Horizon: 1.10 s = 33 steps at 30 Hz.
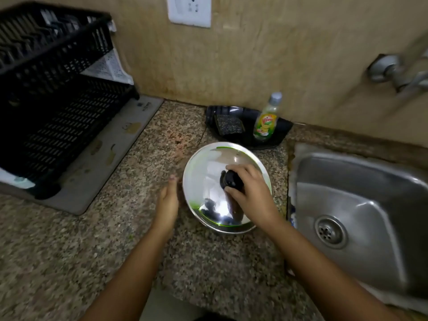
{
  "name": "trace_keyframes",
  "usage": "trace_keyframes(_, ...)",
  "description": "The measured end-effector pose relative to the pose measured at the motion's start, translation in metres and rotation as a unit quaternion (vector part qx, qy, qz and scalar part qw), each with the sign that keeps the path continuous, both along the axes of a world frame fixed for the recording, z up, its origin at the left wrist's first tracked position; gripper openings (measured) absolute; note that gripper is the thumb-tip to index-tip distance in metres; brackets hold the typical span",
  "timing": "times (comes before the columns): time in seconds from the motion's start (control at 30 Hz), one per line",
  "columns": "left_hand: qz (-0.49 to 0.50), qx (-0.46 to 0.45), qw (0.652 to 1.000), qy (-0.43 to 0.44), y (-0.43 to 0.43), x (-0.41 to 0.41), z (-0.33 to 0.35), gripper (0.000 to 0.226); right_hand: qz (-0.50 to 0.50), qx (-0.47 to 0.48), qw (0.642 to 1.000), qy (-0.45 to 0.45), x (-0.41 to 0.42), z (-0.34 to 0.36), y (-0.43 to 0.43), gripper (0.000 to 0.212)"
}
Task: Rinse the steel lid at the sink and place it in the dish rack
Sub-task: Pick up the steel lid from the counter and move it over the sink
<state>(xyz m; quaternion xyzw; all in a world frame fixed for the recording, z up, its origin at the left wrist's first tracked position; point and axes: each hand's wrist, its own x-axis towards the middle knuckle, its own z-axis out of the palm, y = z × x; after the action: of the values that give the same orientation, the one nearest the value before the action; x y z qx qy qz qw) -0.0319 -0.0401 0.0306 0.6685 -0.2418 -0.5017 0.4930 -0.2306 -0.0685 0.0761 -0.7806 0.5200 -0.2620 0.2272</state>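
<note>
Head view. The lid (208, 181) lies on the counter (143, 239), dome up, between the rack (53, 89) at far left and the sink (361, 205) at right, apart from both. The right hand (252, 193) is closed on the lid's black knob (231, 179), fingers curled over the top and thumb on the near side. The left hand (168, 205) is empty, fingers straight and together, edge-on, just left of the lid's rim; contact with the rim cannot be confirmed. Both forearms reach in from the near edge, the right angled across from the sink side.

Assessment: the step in hand appears to be the pick-up, the first of the task. The lid looks dry and the basin shows no running water, so rinsing is judged not yet begun. The tap (398, 75) sits on the wall at far right, partly out of frame and blurred.

Next move calls for lifting the lid by the knob, carrying it right over the sink's rim, and getting the tap open, probably with the free left hand. A tray (275, 133) holding a sponge (228, 125) and a soap bottle (266, 119) stands just beyond the lid and should be cleared on the lift.
</note>
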Motion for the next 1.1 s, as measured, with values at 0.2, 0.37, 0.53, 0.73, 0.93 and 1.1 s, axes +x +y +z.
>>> trace_keyframes(0.2,-0.116,0.019,0.97,0.211,-0.033,-0.081,0.041,0.041,-0.08,-0.01,0.996,-0.035,-0.066,0.014,0.009,0.05)
trace_keyframes(0.37,-0.166,0.005,0.965,0.204,-0.054,-0.165,0.058,0.038,-0.15,-0.022,0.988,-0.016,-0.143,0.025,0.01,0.05)
trace_keyframes(0.53,-0.145,0.012,0.97,0.197,-0.057,-0.262,0.071,0.033,-0.188,-0.003,0.982,0.003,-0.224,0.038,0.017,0.049)
trace_keyframes(0.73,-0.109,-0.01,0.972,0.207,-0.064,-0.354,0.076,0.036,-0.194,0.028,0.977,-0.08,-0.328,0.056,0.009,0.035)
trace_keyframes(0.93,-0.099,-0.027,0.972,0.21,-0.065,-0.406,0.093,0.025,-0.314,0.032,0.895,-0.316,-0.408,0.061,-0.031,0.017)
trace_keyframes(1.1,-0.091,-0.011,0.972,0.217,-0.062,-0.428,0.106,0.038,-0.341,0.013,0.875,-0.343,-0.435,0.092,-0.084,0.041)
